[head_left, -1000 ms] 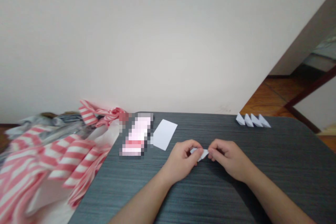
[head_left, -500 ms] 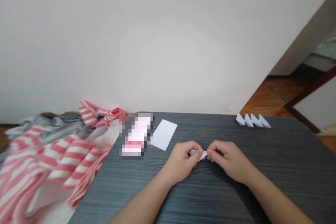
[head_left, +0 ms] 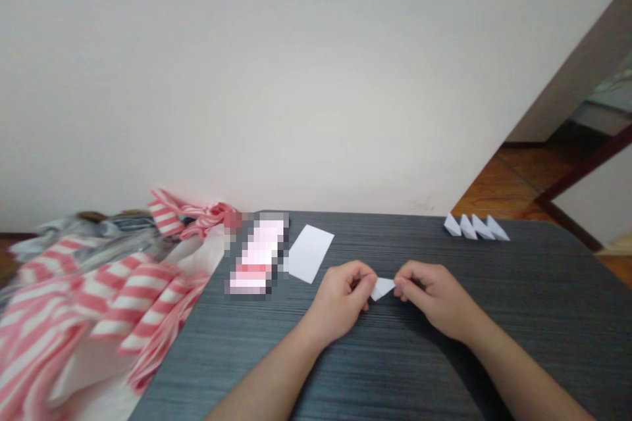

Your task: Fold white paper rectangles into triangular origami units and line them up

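A small white folded paper piece (head_left: 382,289) is pinched between both my hands just above the dark grey table (head_left: 385,368). My left hand (head_left: 343,299) grips its left end with fingers curled. My right hand (head_left: 429,296) pinches its right tip with thumb and forefinger. A flat white paper slip (head_left: 310,252) lies on the table just behind my left hand. At the table's far right edge stands a row of several folded white paper triangles (head_left: 476,226).
A blurred pink and white flat object (head_left: 257,252) lies left of the paper slip. Red-and-white striped cloth (head_left: 89,302) is heaped off the table's left side. A white wall stands behind; a wooden floor and doorway (head_left: 557,177) show at right.
My hands have drawn slightly apart, so more of the folded paper piece shows between them. Nothing else has moved.
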`<action>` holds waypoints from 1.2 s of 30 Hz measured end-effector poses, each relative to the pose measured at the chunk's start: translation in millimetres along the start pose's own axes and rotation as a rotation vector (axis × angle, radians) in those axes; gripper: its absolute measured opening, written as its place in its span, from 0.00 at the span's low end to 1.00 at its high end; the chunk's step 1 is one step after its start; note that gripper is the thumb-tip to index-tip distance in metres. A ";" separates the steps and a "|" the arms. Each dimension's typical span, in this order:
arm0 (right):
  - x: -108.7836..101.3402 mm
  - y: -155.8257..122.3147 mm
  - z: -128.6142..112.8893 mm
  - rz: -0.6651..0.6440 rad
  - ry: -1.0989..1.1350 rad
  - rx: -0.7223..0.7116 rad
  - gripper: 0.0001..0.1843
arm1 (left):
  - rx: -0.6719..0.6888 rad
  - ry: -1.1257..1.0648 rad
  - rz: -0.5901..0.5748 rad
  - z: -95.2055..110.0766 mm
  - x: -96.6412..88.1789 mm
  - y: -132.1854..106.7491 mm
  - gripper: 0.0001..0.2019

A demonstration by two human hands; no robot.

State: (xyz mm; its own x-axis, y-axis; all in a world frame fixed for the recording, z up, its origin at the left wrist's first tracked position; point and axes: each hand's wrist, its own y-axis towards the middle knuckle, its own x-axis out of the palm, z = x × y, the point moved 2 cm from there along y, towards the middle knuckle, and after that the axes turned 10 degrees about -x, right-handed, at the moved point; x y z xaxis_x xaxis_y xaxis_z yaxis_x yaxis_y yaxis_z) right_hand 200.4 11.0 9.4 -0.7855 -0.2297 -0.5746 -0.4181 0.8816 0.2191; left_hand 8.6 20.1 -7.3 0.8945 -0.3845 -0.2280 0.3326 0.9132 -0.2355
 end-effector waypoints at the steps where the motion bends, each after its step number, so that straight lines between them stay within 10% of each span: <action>1: 0.1 -0.3 0.9 0.001 -0.004 0.000 0.11 | -0.003 -0.008 -0.003 -0.9 0.4 0.6 0.12; 24: 0.4 -2.2 5.0 -0.001 -0.006 0.018 0.11 | 0.003 -0.042 -0.029 -8.2 0.7 3.3 0.12; 36: 2.3 4.4 -9.0 -0.047 -0.011 -0.039 0.10 | 0.092 0.169 -0.045 21.5 -5.1 -6.2 0.12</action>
State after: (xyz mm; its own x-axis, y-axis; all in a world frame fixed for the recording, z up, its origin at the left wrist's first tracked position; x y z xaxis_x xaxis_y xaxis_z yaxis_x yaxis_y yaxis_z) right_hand 192.7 10.7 16.1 -0.7596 -0.2652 -0.5938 -0.4715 0.8535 0.2220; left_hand 8.4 19.3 15.6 0.8180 -0.4350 -0.3764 0.4034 0.9003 -0.1637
